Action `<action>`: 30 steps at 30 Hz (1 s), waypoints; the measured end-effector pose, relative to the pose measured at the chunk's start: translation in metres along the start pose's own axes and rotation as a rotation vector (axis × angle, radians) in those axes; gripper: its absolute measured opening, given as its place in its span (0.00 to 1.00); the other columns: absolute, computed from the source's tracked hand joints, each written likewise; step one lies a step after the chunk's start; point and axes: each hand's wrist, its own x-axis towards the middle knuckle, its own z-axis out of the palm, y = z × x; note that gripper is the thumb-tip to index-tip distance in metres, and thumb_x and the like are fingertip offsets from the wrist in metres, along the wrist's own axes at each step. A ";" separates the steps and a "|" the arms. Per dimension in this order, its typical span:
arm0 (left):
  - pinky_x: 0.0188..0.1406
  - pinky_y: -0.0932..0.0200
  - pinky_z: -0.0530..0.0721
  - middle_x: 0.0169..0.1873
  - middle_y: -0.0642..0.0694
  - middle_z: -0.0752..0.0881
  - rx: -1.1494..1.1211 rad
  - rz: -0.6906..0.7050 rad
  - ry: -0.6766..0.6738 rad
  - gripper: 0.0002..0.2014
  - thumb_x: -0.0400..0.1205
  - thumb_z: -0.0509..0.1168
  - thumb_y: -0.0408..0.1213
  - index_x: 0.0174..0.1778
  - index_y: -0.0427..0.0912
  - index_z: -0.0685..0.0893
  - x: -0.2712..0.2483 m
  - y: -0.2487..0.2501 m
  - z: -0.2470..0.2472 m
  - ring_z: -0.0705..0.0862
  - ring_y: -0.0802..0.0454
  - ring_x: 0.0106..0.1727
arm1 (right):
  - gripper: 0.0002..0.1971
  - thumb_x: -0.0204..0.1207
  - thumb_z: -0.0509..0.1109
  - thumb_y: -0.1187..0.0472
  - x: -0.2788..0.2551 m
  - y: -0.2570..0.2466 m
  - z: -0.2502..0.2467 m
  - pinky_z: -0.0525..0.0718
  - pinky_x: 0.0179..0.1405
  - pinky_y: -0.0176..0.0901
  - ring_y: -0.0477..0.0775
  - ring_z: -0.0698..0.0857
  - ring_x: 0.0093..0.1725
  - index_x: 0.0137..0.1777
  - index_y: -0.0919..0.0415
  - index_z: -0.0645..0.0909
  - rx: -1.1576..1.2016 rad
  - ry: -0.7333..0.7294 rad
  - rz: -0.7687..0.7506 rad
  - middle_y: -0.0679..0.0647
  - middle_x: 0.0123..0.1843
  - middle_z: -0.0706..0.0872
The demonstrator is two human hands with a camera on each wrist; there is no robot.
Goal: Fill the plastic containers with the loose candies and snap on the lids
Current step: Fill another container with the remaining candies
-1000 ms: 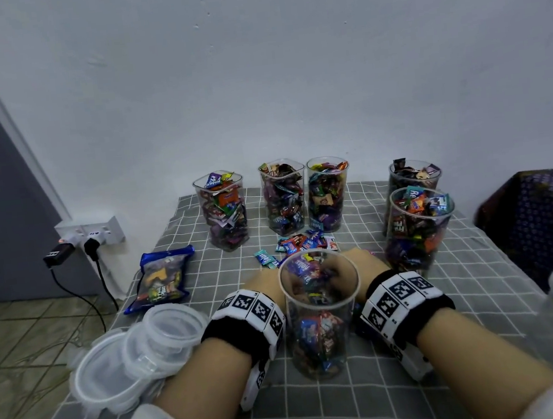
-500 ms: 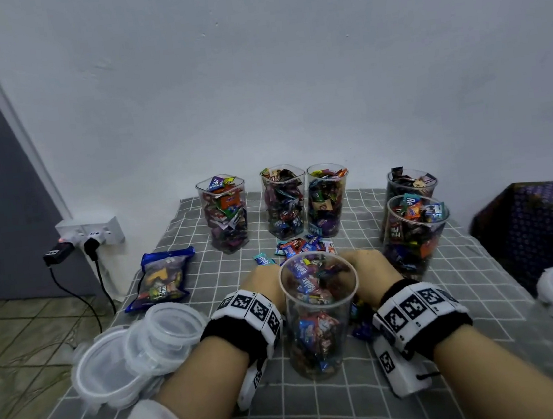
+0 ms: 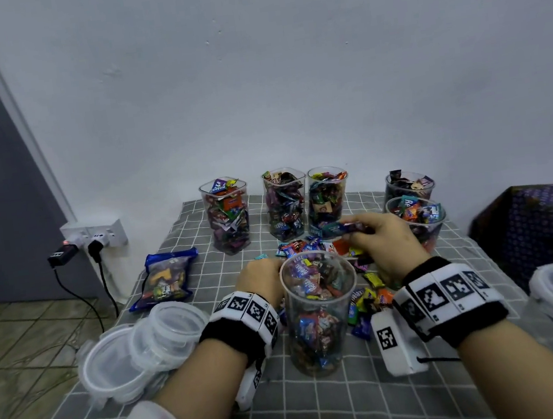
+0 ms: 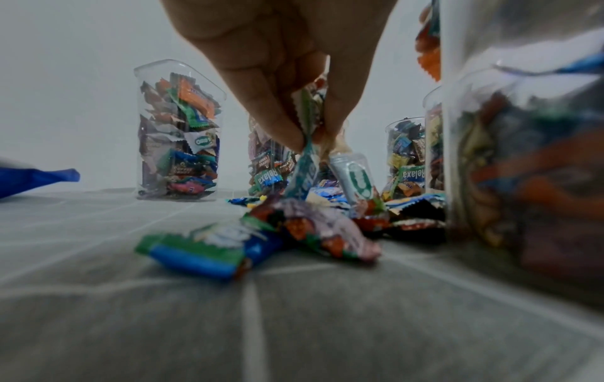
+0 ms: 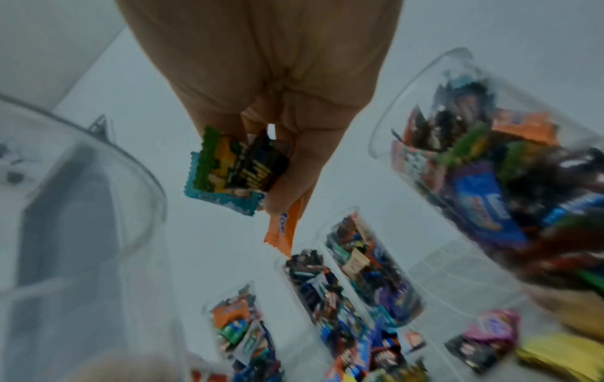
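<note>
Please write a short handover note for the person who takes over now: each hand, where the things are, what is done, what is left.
Left hand: grip pinches candies low at the loose pile.
Right hand: lifted above the pile, grip holds several candies.
Front container: between the hands, partly filled, no lid.
Five containers behind: three back ones and two at the right, all full, no lids.
Lids: stacked at the table's left edge.
Left: empty both grips into the front container, clear the pile, snap on all lids.

Dim, flat light; wrist views blurred, wide-angle.
</note>
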 end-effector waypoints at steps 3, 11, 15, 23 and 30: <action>0.51 0.51 0.80 0.55 0.39 0.86 -0.073 -0.009 0.027 0.12 0.83 0.61 0.43 0.58 0.44 0.85 -0.003 -0.001 -0.002 0.82 0.39 0.58 | 0.12 0.73 0.72 0.69 -0.007 -0.019 -0.003 0.85 0.56 0.59 0.59 0.86 0.55 0.51 0.53 0.87 0.028 0.009 -0.074 0.58 0.51 0.89; 0.44 0.56 0.75 0.54 0.38 0.87 -0.105 -0.005 0.088 0.14 0.82 0.62 0.46 0.57 0.43 0.85 -0.008 -0.007 -0.004 0.83 0.38 0.56 | 0.13 0.74 0.72 0.68 -0.035 -0.052 0.010 0.82 0.52 0.32 0.34 0.81 0.46 0.55 0.55 0.88 -0.134 -0.042 -0.334 0.46 0.50 0.86; 0.48 0.53 0.77 0.54 0.38 0.87 -0.106 -0.012 0.114 0.15 0.82 0.61 0.46 0.57 0.41 0.85 -0.011 -0.007 -0.005 0.82 0.38 0.57 | 0.15 0.73 0.68 0.71 -0.045 -0.053 0.015 0.68 0.50 0.13 0.34 0.77 0.47 0.56 0.57 0.88 -0.310 -0.066 -0.433 0.46 0.52 0.85; 0.41 0.53 0.73 0.44 0.37 0.87 -0.289 0.003 0.200 0.16 0.80 0.66 0.50 0.45 0.37 0.85 -0.018 -0.007 -0.011 0.82 0.39 0.48 | 0.14 0.72 0.68 0.68 -0.057 -0.052 0.012 0.76 0.60 0.31 0.42 0.80 0.56 0.57 0.59 0.87 -0.362 -0.131 -0.423 0.48 0.58 0.85; 0.30 0.56 0.70 0.33 0.43 0.84 -0.453 -0.027 0.354 0.09 0.79 0.68 0.40 0.38 0.39 0.84 -0.029 -0.006 -0.034 0.79 0.47 0.36 | 0.11 0.75 0.69 0.67 -0.066 -0.040 0.007 0.73 0.56 0.23 0.39 0.79 0.54 0.55 0.58 0.86 -0.252 -0.042 -0.383 0.43 0.53 0.83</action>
